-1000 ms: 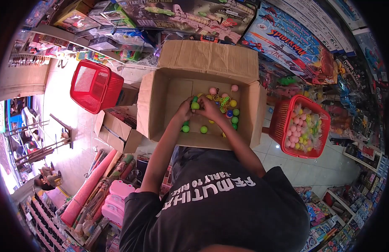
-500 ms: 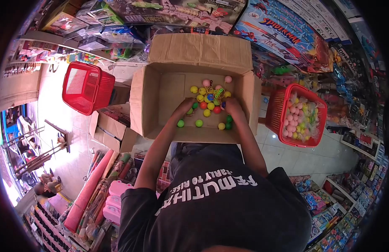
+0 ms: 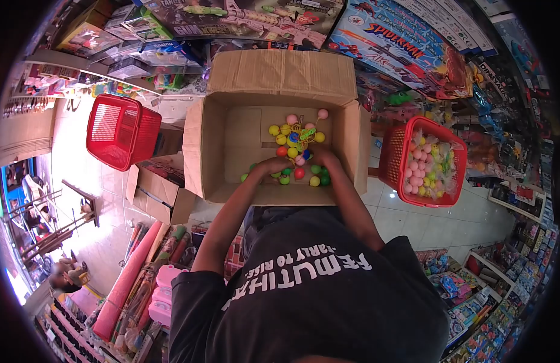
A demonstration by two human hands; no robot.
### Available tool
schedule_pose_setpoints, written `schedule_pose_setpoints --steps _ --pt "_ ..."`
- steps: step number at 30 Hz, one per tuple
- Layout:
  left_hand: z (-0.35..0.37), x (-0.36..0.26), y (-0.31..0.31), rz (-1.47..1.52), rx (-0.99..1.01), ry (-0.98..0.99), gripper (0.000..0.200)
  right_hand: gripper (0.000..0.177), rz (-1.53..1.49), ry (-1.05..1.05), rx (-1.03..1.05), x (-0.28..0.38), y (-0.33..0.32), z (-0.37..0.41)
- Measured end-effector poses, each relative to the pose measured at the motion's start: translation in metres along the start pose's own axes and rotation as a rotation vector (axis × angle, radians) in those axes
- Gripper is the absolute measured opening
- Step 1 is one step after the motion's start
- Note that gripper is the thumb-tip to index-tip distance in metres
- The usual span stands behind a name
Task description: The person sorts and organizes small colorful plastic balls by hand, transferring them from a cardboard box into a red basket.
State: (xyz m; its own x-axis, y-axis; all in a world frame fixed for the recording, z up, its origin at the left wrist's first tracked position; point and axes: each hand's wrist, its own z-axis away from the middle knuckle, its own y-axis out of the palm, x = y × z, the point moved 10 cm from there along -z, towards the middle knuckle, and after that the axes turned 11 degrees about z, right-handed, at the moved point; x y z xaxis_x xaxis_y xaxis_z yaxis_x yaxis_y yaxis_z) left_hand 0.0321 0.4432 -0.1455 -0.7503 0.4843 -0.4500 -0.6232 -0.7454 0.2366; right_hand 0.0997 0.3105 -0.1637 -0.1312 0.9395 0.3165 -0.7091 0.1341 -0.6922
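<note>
An open cardboard box (image 3: 237, 139) holds several small balls in yellow, pink, red, green and blue, with yellow strings tangled among the yellow balls (image 3: 281, 138). My left hand (image 3: 279, 166) is low inside the box, its fingers pointing right beside a pink ball and just above some green balls (image 3: 284, 179). My right hand (image 3: 322, 156) is at the right of the pile, near a blue ball and a red ball (image 3: 299, 173). The fingertips of both hands are too small and hidden among the balls to show a grip.
A red basket (image 3: 148, 136) stands at the left. Another red basket (image 3: 384, 163) at the right holds bagged pink and yellow balls. Boxed toys (image 3: 389, 45) line the far side. A smaller carton (image 3: 179, 206) and pink rolls (image 3: 126, 284) are at lower left. A person (image 3: 65, 279) is far left.
My left hand has moved right, toward the middle of the box. My right hand has shifted slightly left and down. Some balls have moved, with green ones now nearer my left hand.
</note>
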Motion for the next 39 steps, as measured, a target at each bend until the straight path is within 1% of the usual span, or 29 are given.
schedule_pose_setpoints --steps 2,4,6,7,9,10,13,15,16,17,18,19,20,21,23,25,27,29,31,33,35,36,37,38,39 --pt "0.011 0.001 0.004 0.043 -0.028 -0.02 0.046 0.055 -0.069 -0.101 0.184 0.017 0.018 0.006" --pt "0.009 0.005 0.001 0.083 -0.053 -0.04 0.048 0.056 -0.09 -0.089 0.216 0.02 0.024 0.002" --pt "-0.004 0.02 -0.009 -0.058 -0.058 -0.085 0.053 0.057 -0.112 -0.074 0.247 0.024 0.023 0.004" --pt "-0.002 0.022 -0.011 -0.063 -0.055 -0.087 0.053 0.056 -0.091 -0.04 0.27 0.025 0.016 0.009" --pt "0.001 0.01 -0.016 -0.059 -0.11 0.057 0.052 0.055 -0.071 -0.004 0.296 0.021 0.014 0.013" --pt "0.003 0.009 -0.016 -0.059 -0.108 0.055 0.052 0.055 -0.049 -0.01 0.304 0.016 0.019 0.011" --pt "0.004 0.012 -0.023 0.003 -0.163 0.009 0.048 0.053 0.001 -0.04 0.323 0.01 0.033 0.004" --pt "0.001 0.021 -0.019 -0.037 -0.088 -0.077 0.045 0.052 0.029 -0.064 0.331 0.015 0.029 0.006" --pt "-0.003 0.025 -0.02 -0.038 -0.088 -0.078 0.045 0.052 -0.016 -0.002 0.385 0.019 0.018 0.018" --pt "-0.008 0.031 -0.017 -0.023 -0.039 -0.096 0.044 0.052 -0.062 0.062 0.437 0.021 0.012 0.027" --pt "-0.006 0.03 -0.012 -0.01 0.01 -0.112 0.042 0.052 -0.065 0.064 0.434 0.022 0.011 0.028" --pt "-0.004 0.029 -0.01 -0.015 0.011 -0.111 0.042 0.054 -0.171 0.121 0.496 0.02 0.016 0.033" --pt "-0.001 0.028 -0.011 0.056 -0.04 -0.104 0.04 0.055 -0.278 0.178 0.556 0.019 0.021 0.038" --pt "0.005 0.025 -0.012 0.128 -0.09 -0.098 0.037 0.055 -0.28 0.18 0.553 0.017 0.026 0.036" --pt "0.017 0.014 -0.007 0.172 -0.094 -0.1 0.036 0.057 -0.336 0.203 0.688 0.013 0.056 0.035" --pt "0.018 0.014 -0.005 0.213 -0.1 -0.099 0.034 0.058 -0.332 0.195 0.687 0.017 0.058 0.04" --pt "0.017 0.01 -0.006 0.311 -0.098 -0.035 0.032 0.058 -0.329 0.186 0.683 0.019 0.059 0.042" --pt "0.014 0.014 -0.007 0.311 -0.075 -0.034 0.032 0.055 -0.321 0.132 0.666 0.022 0.058 0.042" --pt "0.014 0.014 -0.006 0.311 -0.05 -0.031 0.031 0.053 -0.314 0.132 0.628 0.026 0.046 0.046" --pt "0.014 0.013 -0.006 0.4 -0.049 0.005 0.031 0.05 -0.313 0.136 0.593 0.031 0.039 0.052" --pt "0.013 0.013 -0.006 0.418 -0.03 0.007 0.031 0.046 -0.498 0.12 0.475 0.04 0.025 0.056" --pt "0.016 0.01 -0.005 0.443 -0.018 0.005 0.032 0.046 -0.497 0.121 0.469 0.043 0.02 0.062" --pt "0.02 0.007 -0.004 0.438 -0.019 0.011 0.032 0.047 -0.614 0.043 0.425 0.056 0.009 0.066" --pt "0.023 0.0 -0.005 0.501 -0.053 0.066 0.032 0.047 -0.731 -0.037 0.379 0.068 -0.003 0.071" --pt "0.029 -0.009 -0.006 0.562 -0.084 0.123 0.033 0.047 -0.73 -0.037 0.37 0.071 -0.006 0.074"
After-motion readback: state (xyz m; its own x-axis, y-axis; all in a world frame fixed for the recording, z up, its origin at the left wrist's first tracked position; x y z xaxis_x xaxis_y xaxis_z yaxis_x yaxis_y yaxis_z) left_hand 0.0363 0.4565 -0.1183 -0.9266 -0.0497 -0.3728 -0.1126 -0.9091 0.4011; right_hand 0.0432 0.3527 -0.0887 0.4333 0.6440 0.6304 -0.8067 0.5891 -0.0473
